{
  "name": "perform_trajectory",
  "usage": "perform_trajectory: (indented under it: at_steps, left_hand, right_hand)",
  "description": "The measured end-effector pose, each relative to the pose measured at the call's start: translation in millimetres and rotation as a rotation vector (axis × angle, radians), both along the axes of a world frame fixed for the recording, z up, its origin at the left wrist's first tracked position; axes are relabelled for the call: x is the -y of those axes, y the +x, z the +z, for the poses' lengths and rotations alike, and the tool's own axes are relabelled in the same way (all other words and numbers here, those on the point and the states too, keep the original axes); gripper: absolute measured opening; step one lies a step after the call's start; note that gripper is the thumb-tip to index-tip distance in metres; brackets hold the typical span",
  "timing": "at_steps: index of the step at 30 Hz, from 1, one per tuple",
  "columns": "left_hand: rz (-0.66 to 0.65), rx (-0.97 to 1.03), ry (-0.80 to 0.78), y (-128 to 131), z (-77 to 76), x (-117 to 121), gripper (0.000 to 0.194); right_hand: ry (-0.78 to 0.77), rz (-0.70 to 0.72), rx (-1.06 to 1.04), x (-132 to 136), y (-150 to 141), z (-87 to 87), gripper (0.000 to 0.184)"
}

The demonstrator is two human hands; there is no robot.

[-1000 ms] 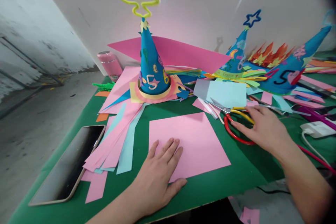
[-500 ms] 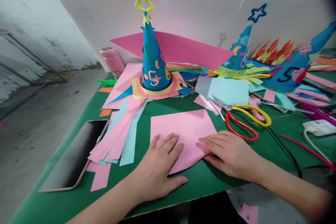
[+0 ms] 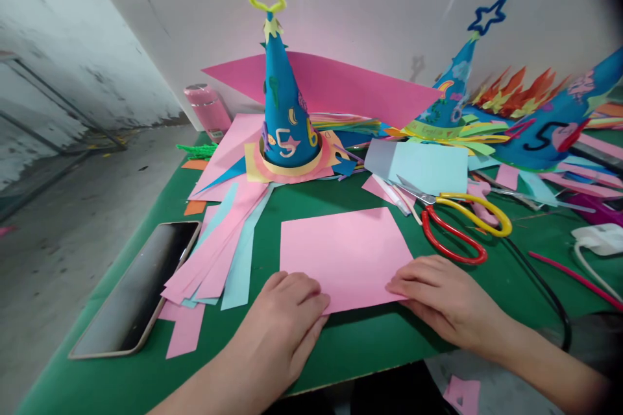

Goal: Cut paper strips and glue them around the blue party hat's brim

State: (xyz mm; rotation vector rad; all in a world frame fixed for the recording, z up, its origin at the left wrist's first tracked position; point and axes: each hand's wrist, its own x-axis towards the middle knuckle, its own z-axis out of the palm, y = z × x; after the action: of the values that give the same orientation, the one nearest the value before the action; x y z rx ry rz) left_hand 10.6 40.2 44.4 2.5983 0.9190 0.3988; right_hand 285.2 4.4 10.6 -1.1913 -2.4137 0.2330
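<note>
A pink sheet of paper (image 3: pixel 345 249) lies on the green tabletop in front of me, its near edge fairly straight. My left hand (image 3: pixel 285 321) is closed on the sheet's near left corner, fingers bent over the top. At the near right corner my right hand (image 3: pixel 438 292) pinches the paper, thumb partly hidden underneath. Just beyond the right hand lie scissors (image 3: pixel 455 233) with one red and one yellow handle, their blades apart. Behind the sheet stands a blue cone hat (image 3: pixel 287 110) bearing a 5 and a yellow pipe-cleaner shape.
Pink and light-blue paper strips (image 3: pixel 233 246) and a phone (image 3: pixel 139 288) lie at the left. A pink bottle (image 3: pixel 208 110) stands at the back. Further blue cone hats (image 3: pixel 445 100), light-blue paper (image 3: pixel 431 165) and a white charger (image 3: pixel 598 238) are on the right. The table's front edge is close.
My left hand has gone from lying spread on the sheet to gripping its near left corner. The sheet's near edge, curved before, now looks straighter. My right hand has shifted slightly nearer and right.
</note>
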Motion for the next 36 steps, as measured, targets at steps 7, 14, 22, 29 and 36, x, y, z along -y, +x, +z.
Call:
perform_trajectory:
  at_steps: [7, 14, 22, 29, 36]
  left_hand:
    - [0.142, -0.063, -0.260, -8, 1.2, -10, 0.036]
    - [0.282, -0.180, 0.275, 0, -6.2, -6, 0.030]
    - [-0.066, -0.270, 0.473, 28, -44.3, 27, 0.069]
    - [-0.035, -0.249, 0.546, 26, -63.0, 34, 0.079]
    - [0.012, -0.210, 0.603, 29, -57.9, 38, 0.075]
  right_hand:
    - [-0.295, -0.098, -0.101, -7, 1, 3.8, 0.025]
    - [-0.434, -0.206, -0.139, -27, -8, 6.2, 0.029]
    - [-0.493, -0.188, -0.075, -30, -8, 12.1, 0.027]
    - [-0.624, -0.264, -0.101, -29, -8, 8.1, 0.028]
    - [-0.678, -0.307, -0.131, -30, -10, 7.7, 0.025]
